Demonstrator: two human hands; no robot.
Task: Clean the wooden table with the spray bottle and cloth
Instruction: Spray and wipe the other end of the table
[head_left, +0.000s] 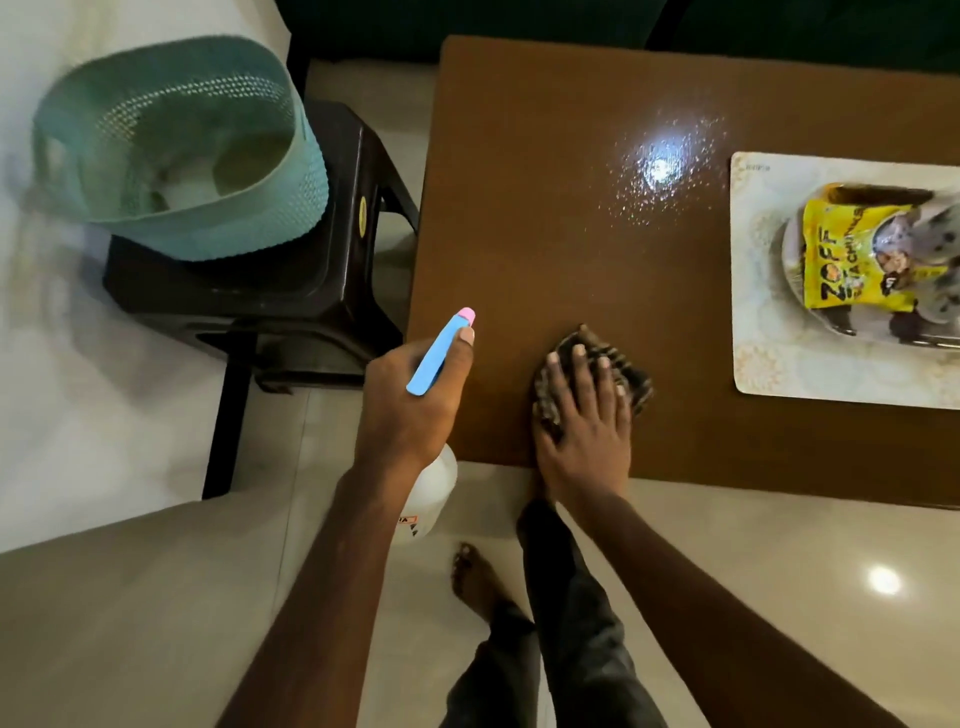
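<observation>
Fingers of the right hand lie straight and a little apart, pressing flat on the cloth. They do not curl round it. The cloth sits bunched up right under them, on the brown wooden worktop, close to its near edge. Just left of them, the fingers of the left hand are wrapped tight round the neck of the spray bottle. Its blue top points away, and its white body hangs below the hand, off the worktop's edge, over the floor.

Far ahead of the right fingers, a bit to their right, a wet patch of spray drops shines, not yet wiped. Right of those fingers lies a pale mat with a yellow packet on it. Well left of the left hand, a green basket sits on a dark stool.

I think the cloth is soft, floppy and light, so a flat push moves it well. To lift it, pinch the bunched middle. The bottle looks like smooth plastic and may slip if wet, so the thin neck under the top is the best place to hold.
</observation>
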